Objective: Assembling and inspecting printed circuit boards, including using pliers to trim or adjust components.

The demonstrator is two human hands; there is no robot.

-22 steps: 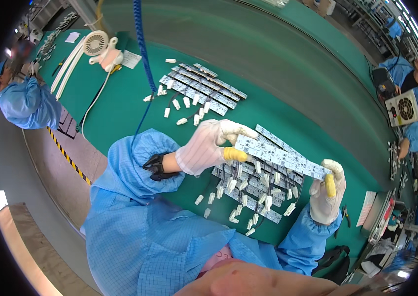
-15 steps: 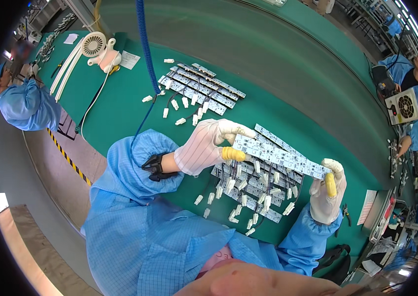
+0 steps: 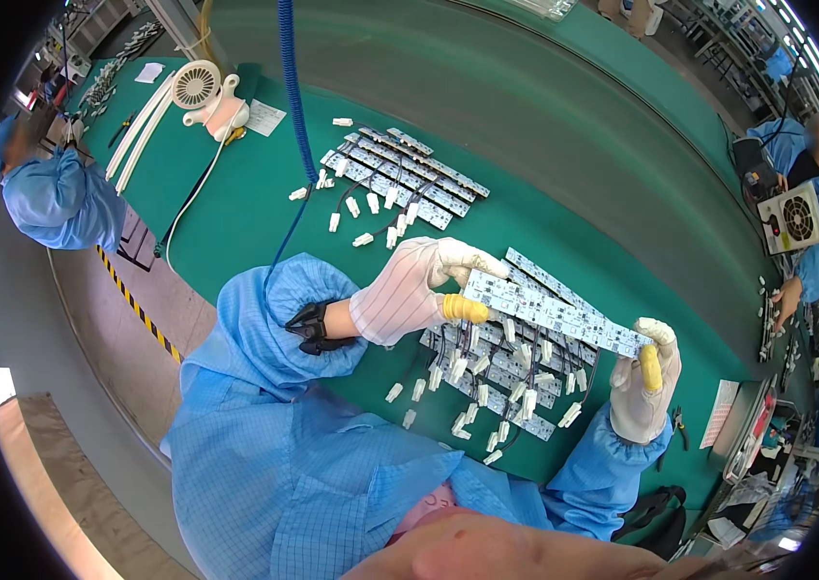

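A long white circuit board strip (image 3: 555,313) is held up between my two gloved hands. My left hand (image 3: 414,290), with a yellow cover on its thumb, pinches the strip's left end. At the right end, my right hand (image 3: 643,385) grips it between thumb and fingers. Below and behind the strip lies a pile of similar circuit boards (image 3: 506,372), partly hidden, with dark wires and white connectors (image 3: 528,403) trailing toward me. A black strap (image 3: 309,329) circles my left wrist.
Another stack of circuit boards (image 3: 409,174) lies farther back on the green mat (image 3: 226,217). A coiled blue cord (image 3: 289,87) hangs before it. A white fan (image 3: 199,89) stands at the far left, pliers (image 3: 681,430) at the right. People (image 3: 57,198) work at both sides.
The view has shifted slightly, so the scene sits a little farther right. Both hands keep hold of the circuit board strip in nearly the same pose.
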